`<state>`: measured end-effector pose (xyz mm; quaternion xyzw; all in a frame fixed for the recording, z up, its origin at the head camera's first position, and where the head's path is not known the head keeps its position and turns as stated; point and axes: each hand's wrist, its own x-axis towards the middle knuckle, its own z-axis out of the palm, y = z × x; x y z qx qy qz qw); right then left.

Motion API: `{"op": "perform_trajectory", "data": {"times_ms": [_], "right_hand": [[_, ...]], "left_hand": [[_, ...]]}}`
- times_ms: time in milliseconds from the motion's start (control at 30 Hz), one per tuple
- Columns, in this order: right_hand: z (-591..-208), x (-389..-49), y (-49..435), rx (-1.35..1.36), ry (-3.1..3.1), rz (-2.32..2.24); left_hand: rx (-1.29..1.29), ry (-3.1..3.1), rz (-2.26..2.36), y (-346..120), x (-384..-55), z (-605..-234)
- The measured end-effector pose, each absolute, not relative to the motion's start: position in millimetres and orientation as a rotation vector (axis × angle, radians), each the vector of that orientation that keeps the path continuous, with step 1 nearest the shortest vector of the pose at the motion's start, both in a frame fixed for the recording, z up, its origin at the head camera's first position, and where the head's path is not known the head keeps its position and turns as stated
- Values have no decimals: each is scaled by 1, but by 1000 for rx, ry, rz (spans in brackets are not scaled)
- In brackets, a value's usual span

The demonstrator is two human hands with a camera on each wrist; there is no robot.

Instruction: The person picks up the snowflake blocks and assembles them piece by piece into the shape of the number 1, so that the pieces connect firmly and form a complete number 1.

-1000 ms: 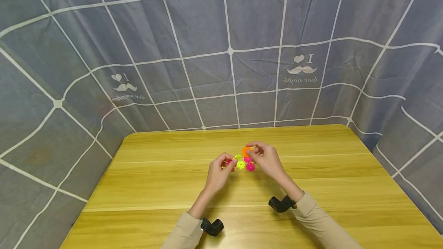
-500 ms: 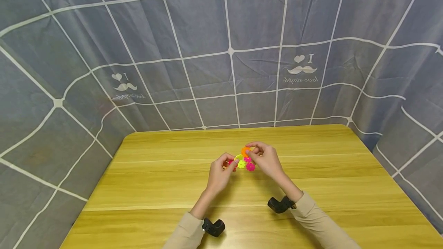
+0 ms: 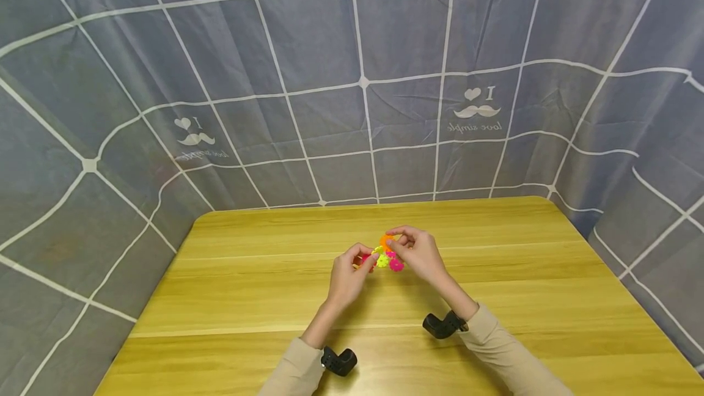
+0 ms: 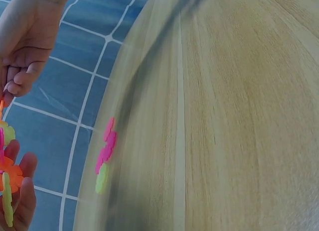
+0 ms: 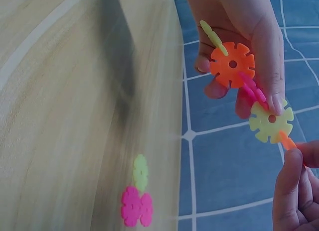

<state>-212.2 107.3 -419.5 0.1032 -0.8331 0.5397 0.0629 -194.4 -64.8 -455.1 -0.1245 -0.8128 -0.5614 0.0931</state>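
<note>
My left hand holds a short chain of flower-shaped plastic discs with notched edges. In the right wrist view, a yellow disc is pinched by its thumb, with a pink disc, an orange disc and another yellow disc joined along the chain behind it. My right hand pinches an orange disc between thumb and fingers. Seen edge-on in the right wrist view, that orange piece meets the rim of the pinched yellow disc. My right fingertips cover much of it there.
On the table below my hands lie a loose yellow disc and two pink discs, close together. A grey curtain with white lines hangs behind the table's far edge.
The orange disc in my right hand has moved slightly left, closer to the yellow disc in my left hand. Both hands keep their hold. The head view has shifted a little.
</note>
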Motion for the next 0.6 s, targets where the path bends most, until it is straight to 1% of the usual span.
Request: {"op": "perform_trajectory", "data": {"times_ms": [267,600], "right_hand": [[-414,-212,108,313,-2531,1631],[-415,-215,108,285,-2541,1764]], "left_hand": [[-401,-2410,-1601,-63,-193,-455],[-388,-2365,-1557,-58,-192,-455]]}}
